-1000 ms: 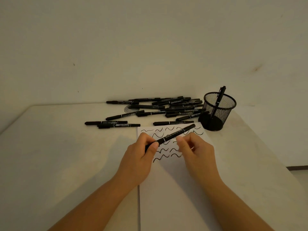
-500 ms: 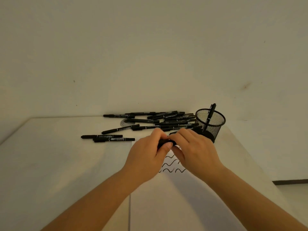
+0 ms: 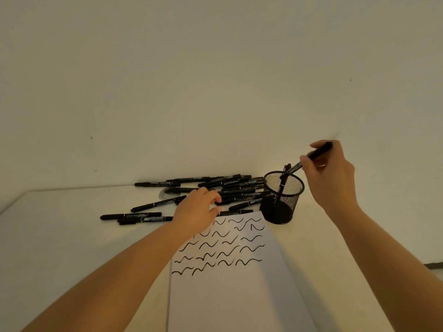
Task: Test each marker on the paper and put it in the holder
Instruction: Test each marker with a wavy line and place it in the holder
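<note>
Above the holder (image 3: 282, 198), the right hand (image 3: 329, 173) pinches a black marker (image 3: 309, 160) in its fingers. It is tilted, with its low end just over the rim. One more marker stands inside the holder (image 3: 281, 185). On the desk (image 3: 60, 236), the left hand (image 3: 199, 212) reaches to the pile of markers (image 3: 230, 188) with its fingers loosely curled, holding nothing. Near it lies the paper (image 3: 227, 295), with rows of black squiggles (image 3: 220, 248) at its far end. The holder stands just by the paper's far right corner.
</note>
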Motion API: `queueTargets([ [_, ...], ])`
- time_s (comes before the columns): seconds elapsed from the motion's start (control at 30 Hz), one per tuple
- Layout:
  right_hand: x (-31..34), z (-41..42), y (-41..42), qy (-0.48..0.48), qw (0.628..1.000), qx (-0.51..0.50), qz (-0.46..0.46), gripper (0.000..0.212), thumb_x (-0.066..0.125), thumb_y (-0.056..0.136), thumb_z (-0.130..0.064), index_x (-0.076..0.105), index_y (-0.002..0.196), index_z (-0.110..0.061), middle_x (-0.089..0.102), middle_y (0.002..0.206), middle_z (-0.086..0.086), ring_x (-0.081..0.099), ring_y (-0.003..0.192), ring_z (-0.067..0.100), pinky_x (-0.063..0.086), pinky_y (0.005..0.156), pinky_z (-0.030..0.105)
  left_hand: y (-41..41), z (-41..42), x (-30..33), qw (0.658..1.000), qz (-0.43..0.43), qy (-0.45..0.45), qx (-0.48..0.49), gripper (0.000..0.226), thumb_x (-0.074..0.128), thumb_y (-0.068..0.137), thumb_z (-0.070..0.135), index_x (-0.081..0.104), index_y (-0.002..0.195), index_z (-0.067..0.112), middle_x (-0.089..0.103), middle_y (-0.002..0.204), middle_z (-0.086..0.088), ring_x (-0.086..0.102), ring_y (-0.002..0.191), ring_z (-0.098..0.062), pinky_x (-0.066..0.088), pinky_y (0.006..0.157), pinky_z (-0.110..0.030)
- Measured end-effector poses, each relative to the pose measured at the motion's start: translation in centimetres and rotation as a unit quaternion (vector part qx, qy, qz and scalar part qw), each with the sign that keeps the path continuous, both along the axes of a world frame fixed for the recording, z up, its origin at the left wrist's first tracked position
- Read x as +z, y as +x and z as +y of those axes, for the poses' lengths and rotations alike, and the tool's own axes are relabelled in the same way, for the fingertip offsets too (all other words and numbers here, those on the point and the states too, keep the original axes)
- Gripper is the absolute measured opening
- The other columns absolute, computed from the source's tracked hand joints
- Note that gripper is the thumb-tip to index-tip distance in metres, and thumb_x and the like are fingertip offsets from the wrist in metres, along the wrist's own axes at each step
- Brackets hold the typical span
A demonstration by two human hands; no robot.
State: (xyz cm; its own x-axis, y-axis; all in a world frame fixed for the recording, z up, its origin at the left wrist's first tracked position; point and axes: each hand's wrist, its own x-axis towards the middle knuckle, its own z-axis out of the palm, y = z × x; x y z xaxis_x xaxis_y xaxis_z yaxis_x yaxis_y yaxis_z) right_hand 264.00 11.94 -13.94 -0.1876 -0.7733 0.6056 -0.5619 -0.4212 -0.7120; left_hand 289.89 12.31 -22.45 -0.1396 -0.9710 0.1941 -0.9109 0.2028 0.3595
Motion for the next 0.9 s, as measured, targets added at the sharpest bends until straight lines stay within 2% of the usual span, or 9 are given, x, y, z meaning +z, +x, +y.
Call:
queueTargets([
  [0.17, -2.0, -0.8, -1.6, 0.044, 0.998, -0.047, -0.011, 0.049, 0.068, 0.081, -0.022, 0.038, 0.12, -0.027, 0.057, 0.072, -0.013, 0.055, 0.068, -0.001, 0.036, 0.055, 0.014, 0.1, -0.9, -0.9, 0.998, -0.046, 0.048, 0.008, 0.027, 0.051, 0.088, 0.042, 0.054, 0.112, 0.029, 0.051, 0.115, 0.005, 0.049, 0.104, -0.013, 0.046, 0.084, -0.032],
  [0.23, -2.7, -1.1, -1.9, 0.053, 0.997, -0.056, 0.007, 0.051, 0.068, 0.081, -0.022, 0.038, 0.122, -0.027, 0.056, 0.07, -0.012, 0.054, 0.066, 0.001, 0.036, 0.054, 0.018, 0.0, -1.1, -1.2, 0.997, -0.051, 0.054, 0.012, 0.025, 0.052, 0.088, 0.042, 0.055, 0.109, 0.029, 0.052, 0.114, 0.005, 0.051, 0.1, -0.013, 0.046, 0.081, -0.031],
  [0.33, -3.6, -1.5, -1.8, 0.066, 0.995, -0.061, 0.051, 0.044, 0.065, 0.083, -0.021, 0.042, 0.12, -0.023, 0.054, 0.067, -0.009, 0.054, 0.063, 0.014, 0.035, 0.053, 0.025, -0.2, -1.3, -1.6, 0.997, -0.043, 0.061, 0.023, 0.022, 0.054, 0.087, 0.04, 0.057, 0.106, 0.027, 0.054, 0.111, 0.004, 0.053, 0.097, -0.013, 0.046, 0.079, -0.029],
  [0.4, -4.4, -1.6, -1.5, 0.078, 0.992, -0.052, 0.086, 0.04, 0.065, 0.084, -0.02, 0.044, 0.118, -0.02, 0.056, 0.069, -0.005, 0.054, 0.066, 0.019, 0.037, 0.058, 0.028, -0.1, -1.4, -1.8, 0.997, -0.018, 0.068, 0.034, 0.022, 0.053, 0.088, 0.038, 0.056, 0.107, 0.026, 0.056, 0.109, 0.004, 0.053, 0.095, -0.012, 0.046, 0.08, -0.029],
  [0.53, -5.7, -2.0, -1.4, 0.1, 0.989, -0.044, 0.104, 0.032, 0.063, 0.086, -0.024, 0.047, 0.113, -0.019, 0.059, 0.078, -0.001, 0.054, 0.065, 0.016, 0.036, 0.057, 0.028, -0.2, -1.7, -2.0, 0.996, 0.014, 0.083, 0.035, 0.022, 0.053, 0.089, 0.033, 0.057, 0.108, 0.024, 0.059, 0.107, 0.003, 0.054, 0.094, -0.011, 0.048, 0.082, -0.029],
  [0.7, -6.2, -2.4, -1.0, 0.111, 0.981, -0.069, 0.146, 0.021, 0.055, 0.091, -0.027, 0.052, 0.11, -0.022, 0.054, 0.074, -0.006, 0.051, 0.065, 0.017, 0.034, 0.055, 0.028, -0.4, -1.9, -1.9, 0.996, -0.002, 0.082, 0.032, 0.025, 0.051, 0.091, 0.032, 0.057, 0.112, 0.021, 0.054, 0.113, -0.002, 0.054, 0.097, -0.015, 0.048, 0.085, -0.03],
  [0.9, -6.7, -2.5, -0.7, 0.095, 0.979, -0.069, 0.165, 0.018, 0.047, 0.094, -0.027, 0.059, 0.105, -0.019, 0.064, 0.086, -0.003, 0.053, 0.071, 0.016, 0.034, 0.054, 0.025, 0.4, -1.4, -2.1, 0.998, 0.005, 0.053, 0.043, 0.026, 0.046, 0.093, 0.03, 0.054, 0.116, 0.021, 0.049, 0.118, 0.001, 0.049, 0.099, -0.012, 0.042, 0.084, -0.026],
])
